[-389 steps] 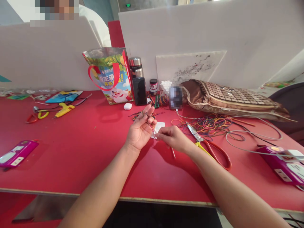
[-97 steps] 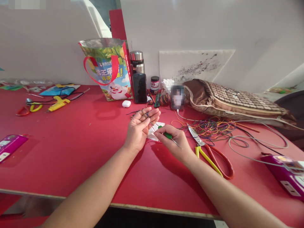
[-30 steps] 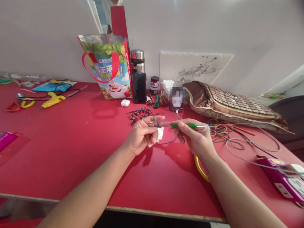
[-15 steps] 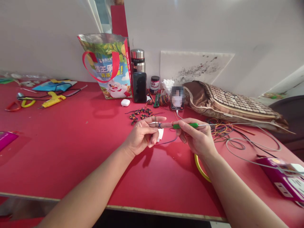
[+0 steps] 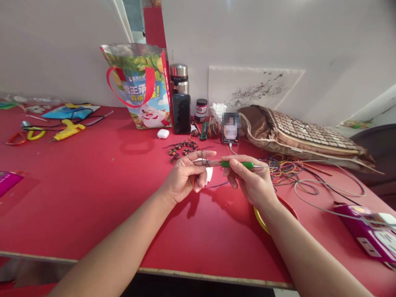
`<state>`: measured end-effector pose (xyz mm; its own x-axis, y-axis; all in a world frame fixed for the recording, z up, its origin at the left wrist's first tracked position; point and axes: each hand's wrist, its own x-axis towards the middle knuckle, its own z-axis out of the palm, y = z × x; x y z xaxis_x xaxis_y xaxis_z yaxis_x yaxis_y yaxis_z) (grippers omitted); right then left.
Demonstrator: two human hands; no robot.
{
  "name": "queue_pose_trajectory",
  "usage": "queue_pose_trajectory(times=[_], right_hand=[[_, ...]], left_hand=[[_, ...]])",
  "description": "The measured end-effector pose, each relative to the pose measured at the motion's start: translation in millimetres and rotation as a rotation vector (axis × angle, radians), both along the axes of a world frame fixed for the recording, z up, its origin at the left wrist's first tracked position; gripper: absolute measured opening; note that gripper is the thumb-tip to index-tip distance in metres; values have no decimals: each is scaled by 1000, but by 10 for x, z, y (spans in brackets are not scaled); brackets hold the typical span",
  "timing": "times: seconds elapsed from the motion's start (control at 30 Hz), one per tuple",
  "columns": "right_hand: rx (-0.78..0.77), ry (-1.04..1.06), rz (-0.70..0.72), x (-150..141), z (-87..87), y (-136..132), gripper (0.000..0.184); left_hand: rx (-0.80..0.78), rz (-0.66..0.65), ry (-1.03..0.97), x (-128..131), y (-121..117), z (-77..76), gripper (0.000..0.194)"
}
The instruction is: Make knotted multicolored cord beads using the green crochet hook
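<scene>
My right hand (image 5: 255, 179) is closed round the green handle of a crochet hook (image 5: 237, 164), held nearly level, with one thin end toward my left hand. My left hand (image 5: 182, 177) pinches with thumb and fingers; dark thread (image 5: 203, 156) is wound round its outstretched fingers. The hook's left end meets the thread there, but whether it has caught a loop is too small to tell. A loose purple thread (image 5: 218, 185) trails below the hands. Behind them lie a white paper piece (image 5: 209, 175), partly covered, and a strip of knotted multicoloured crochet (image 5: 181, 147).
Scissors (image 5: 260, 220) lie partly under my right forearm, beside tangled coloured threads (image 5: 286, 165). Farther back stand a printed bag (image 5: 144, 93), a black phone (image 5: 182, 114) and a lit phone (image 5: 230, 128). A glue gun (image 5: 69, 130) lies left, a purple power strip (image 5: 368, 237) right.
Over the last seconds the green crochet hook has turned level and both hands have shifted. In the last half second my right hand has moved slightly left with it, uncovering more of the scissors' handle.
</scene>
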<state>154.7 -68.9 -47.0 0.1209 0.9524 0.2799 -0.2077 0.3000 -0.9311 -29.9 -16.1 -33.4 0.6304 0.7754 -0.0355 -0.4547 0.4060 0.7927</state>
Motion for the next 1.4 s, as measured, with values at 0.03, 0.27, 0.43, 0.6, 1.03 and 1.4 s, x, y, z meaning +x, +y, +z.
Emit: queue_pose_trajectory(times=[0.03, 0.27, 0.43, 0.6, 1.03, 1.4], right_hand=[[26, -29, -11, -19, 0, -13, 15], [238, -391, -118, -140, -17, -108, 25], [331, -588, -174, -145, -25, -111, 29], [422, -716, -219, -139, 12, -96, 28], [405, -751, -275, -169, 32, -134, 23], [282, -721, -327, -265, -103, -124, 27]], left_hand=[[0, 18, -3, 0, 2, -9, 32], [0, 134, 13, 13, 14, -47, 39], [35, 126, 50, 20, 9, -54, 44], [76, 98, 127, 18, -6, -48, 62], [150, 110, 178, -1, 0, -72, 64], [-4, 175, 86, 28, 23, -58, 53]])
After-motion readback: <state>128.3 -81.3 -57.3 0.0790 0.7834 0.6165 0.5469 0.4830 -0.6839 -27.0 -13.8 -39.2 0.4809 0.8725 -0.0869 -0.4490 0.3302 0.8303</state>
